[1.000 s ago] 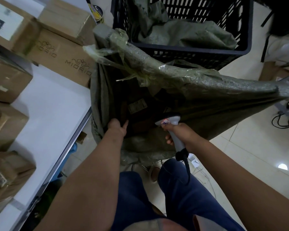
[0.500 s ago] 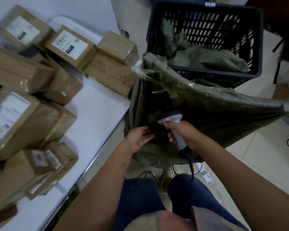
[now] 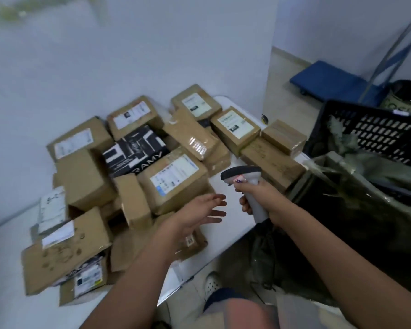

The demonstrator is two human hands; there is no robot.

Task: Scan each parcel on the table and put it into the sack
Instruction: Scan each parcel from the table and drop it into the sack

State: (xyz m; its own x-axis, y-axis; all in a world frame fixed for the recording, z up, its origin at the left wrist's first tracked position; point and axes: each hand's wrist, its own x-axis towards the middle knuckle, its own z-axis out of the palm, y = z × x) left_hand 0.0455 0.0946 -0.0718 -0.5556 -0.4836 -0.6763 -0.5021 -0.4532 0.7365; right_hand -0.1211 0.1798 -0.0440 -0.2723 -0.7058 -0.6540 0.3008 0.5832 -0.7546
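Both hands have left the sack [image 3: 356, 229] and come over the bench [image 3: 233, 224]. Her left hand [image 3: 199, 213] is released, fingers spread, hovering beside the heap of parcels [image 3: 171, 179]. Her right hand [image 3: 259, 198] grasps the grey scanner [image 3: 244, 178] by its handle. The sack hangs open at the right.

White table [image 3: 233, 210] against the wall, heap of brown cardboard parcels [image 3: 173, 184] covering it, black-and-white printed box [image 3: 134, 150] amid them, bare strip right of the heap by the table's edge
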